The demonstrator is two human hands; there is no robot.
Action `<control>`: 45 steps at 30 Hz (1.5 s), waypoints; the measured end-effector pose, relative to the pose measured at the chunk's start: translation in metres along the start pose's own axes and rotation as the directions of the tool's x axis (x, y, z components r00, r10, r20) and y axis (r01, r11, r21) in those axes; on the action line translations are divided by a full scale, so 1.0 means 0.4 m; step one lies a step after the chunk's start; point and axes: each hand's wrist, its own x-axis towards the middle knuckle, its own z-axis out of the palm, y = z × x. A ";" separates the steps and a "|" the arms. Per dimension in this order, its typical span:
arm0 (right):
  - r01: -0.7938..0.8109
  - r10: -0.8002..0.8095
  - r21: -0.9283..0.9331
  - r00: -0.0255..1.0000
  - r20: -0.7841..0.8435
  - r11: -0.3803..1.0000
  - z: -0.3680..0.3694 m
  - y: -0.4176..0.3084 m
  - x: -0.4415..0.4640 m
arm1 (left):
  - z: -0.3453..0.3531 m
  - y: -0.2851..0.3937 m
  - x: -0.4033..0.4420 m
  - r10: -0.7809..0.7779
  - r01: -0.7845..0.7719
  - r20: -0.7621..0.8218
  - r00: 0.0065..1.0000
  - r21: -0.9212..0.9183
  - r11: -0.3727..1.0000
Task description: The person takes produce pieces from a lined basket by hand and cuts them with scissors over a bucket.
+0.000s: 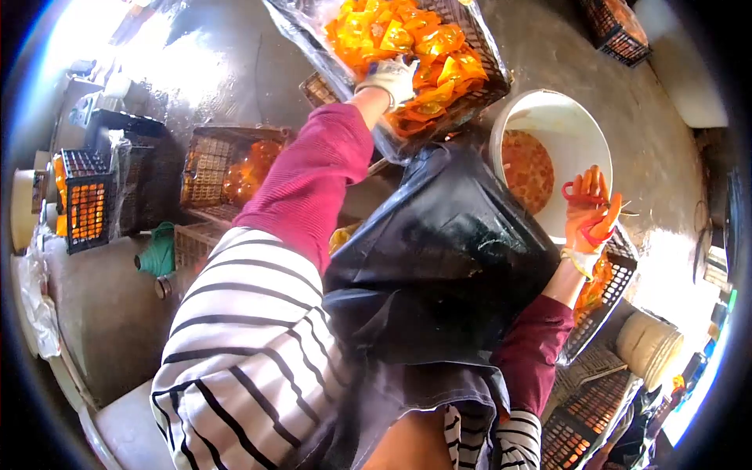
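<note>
My left hand, in a pale glove, reaches into a crate lined with clear plastic. Its fingers curl against the shiny orange plastic bags heaped there; the fingertips are partly hidden. On the right, my right hand, in an orange glove with a pale cuff, is raised beside the rim of a white bucket. It holds scissors with a red loop handle, fingers pointing up. Inside the bucket lies an orange mass of rounded pieces. A black plastic apron covers my lap.
A brown crate with orange bags and a dark crate stand at left, near a green object. More crates and a beige tub are at lower right. The concrete floor looks wet.
</note>
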 end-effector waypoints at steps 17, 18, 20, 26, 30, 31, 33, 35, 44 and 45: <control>-0.015 -0.315 -0.818 0.919 -0.238 0.575 0.159 0.076 -0.008 | -0.082 -0.028 0.052 -0.202 -0.269 -0.186 0.962 -0.783 -0.561; 0.041 -0.318 -0.962 0.947 -0.049 0.272 0.116 0.081 -0.016 | -0.179 0.022 -0.007 -0.171 -0.132 0.016 0.985 -0.564 -0.815; 0.001 -0.197 -0.950 0.978 -0.063 0.312 0.077 0.084 -0.038 | -0.134 0.098 0.038 -0.131 -0.453 -0.455 0.881 -0.890 0.043; -0.240 -0.046 -0.546 0.888 -0.457 0.803 0.003 0.137 -0.029 | -0.158 0.470 0.016 -0.155 -0.385 -0.357 0.921 -0.892 -0.238; -0.287 -0.084 -0.917 0.944 -0.320 0.276 0.027 0.131 -0.040 | -0.144 0.579 -0.021 0.069 0.076 0.035 0.997 -0.596 -0.800; -0.315 -0.088 -0.937 0.940 -0.330 0.153 0.049 0.126 -0.037 | -0.143 0.589 -0.022 0.073 0.054 0.000 0.997 -0.672 -0.738; -0.291 -0.054 -0.914 0.947 -0.318 0.281 -0.053 0.163 -0.006 | -0.119 0.605 0.000 0.045 -0.058 -0.103 0.994 -0.811 -0.582; -0.313 -0.041 -0.815 0.924 -0.379 0.488 -0.011 0.156 0.004 | -0.146 0.611 -0.016 0.043 -0.094 -0.122 0.992 -0.911 -0.402; -0.386 -0.043 -0.716 0.865 -0.500 0.581 0.119 0.122 0.013 | -0.187 0.609 -0.064 0.162 0.085 -0.025 0.986 -0.768 -0.635; -0.309 -0.094 -0.772 0.899 -0.427 0.556 0.049 0.151 0.020 | -0.191 0.599 -0.073 0.213 0.102 -0.031 0.977 -0.803 -0.587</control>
